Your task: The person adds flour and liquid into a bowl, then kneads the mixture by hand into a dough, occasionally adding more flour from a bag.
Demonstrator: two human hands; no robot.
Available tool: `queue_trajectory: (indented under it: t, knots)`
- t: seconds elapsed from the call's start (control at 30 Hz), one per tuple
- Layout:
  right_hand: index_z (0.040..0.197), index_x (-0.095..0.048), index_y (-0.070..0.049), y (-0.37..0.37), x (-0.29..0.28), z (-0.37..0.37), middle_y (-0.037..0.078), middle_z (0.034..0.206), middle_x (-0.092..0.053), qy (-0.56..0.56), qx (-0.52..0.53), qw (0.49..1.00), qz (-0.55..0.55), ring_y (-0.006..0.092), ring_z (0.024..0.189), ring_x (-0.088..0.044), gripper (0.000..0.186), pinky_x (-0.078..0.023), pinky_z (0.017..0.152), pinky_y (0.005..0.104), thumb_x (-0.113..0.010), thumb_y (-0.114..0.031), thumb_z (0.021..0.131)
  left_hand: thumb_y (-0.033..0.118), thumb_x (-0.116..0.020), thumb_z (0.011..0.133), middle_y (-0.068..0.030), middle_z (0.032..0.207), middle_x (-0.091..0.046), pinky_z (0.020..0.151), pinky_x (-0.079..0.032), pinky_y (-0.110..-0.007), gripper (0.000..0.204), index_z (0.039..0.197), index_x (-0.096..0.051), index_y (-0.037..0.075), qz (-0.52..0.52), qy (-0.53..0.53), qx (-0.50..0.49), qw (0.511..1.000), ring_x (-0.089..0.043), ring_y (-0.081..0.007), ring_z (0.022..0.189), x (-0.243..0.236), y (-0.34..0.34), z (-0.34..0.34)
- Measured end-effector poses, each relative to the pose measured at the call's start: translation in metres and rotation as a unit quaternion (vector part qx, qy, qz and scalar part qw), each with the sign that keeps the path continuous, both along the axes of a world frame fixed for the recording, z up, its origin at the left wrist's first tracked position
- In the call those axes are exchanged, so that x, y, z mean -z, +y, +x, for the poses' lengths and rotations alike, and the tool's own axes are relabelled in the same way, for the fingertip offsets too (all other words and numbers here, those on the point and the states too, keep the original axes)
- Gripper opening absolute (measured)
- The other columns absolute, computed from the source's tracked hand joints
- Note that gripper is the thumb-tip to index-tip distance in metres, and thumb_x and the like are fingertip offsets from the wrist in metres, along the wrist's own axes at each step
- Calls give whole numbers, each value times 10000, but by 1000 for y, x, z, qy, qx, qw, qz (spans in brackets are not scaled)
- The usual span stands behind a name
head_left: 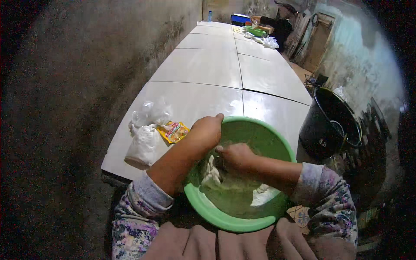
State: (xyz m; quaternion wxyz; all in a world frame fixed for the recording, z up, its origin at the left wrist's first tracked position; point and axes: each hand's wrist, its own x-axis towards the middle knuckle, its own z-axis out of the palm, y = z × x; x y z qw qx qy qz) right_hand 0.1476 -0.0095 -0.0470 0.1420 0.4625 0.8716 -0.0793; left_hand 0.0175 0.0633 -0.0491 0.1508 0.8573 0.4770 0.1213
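Observation:
A wide green plastic basin [240, 222] stands in front of me at the near edge of the table. My left hand [209, 131] is closed over its far left rim. Inside the basin my right hand [237, 157] is curled into a fist, its fingers turned down and hidden. Beside that fist lies a lump of whitish dough [211, 175], apparently touching it. A second white patch of flour or dough [262, 195] rests at the right, below my right forearm.
On the left of the white table [197, 65] sit a bag of white powder [145, 145], a crumpled clear bag [151, 113] and a yellow sachet [173, 131]. A black bucket [323, 130] stands to the right. Green and blue containers [255, 32] are at the far end.

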Motion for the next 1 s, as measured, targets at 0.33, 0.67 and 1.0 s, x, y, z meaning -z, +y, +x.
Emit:
queue_trajectory:
  t: [0.33,0.67,1.0]
  knots:
    - [997,-625,-92,34,24,7,145,842,-668,-22,51,997,52,308,773,-671,219,-525,604,464,-537,-215,838,102,-456,856,-235,933,-641,792,-492,-472,286,1125,-519,27,6,0,-7,1000,-629,-386,903,1,0,-5]
    - [1122,-581,-53,45,-5,75,131,973,-659,364,84,892,-256,210,818,-604,316,-487,743,387,-587,-251,876,112,-673,756,-235,897,-641,766,-491,-466,442,1153,-499,28,14,-14,16,1000,-621,-398,882,9,6,-10]
    - [1062,-597,-9,1,-4,43,190,935,-634,75,-73,991,-82,341,844,-638,291,-526,739,413,-570,-218,862,144,-681,774,-252,993,-616,841,-464,-454,480,1191,-476,27,3,-37,18,999,-588,-407,967,4,3,-10]
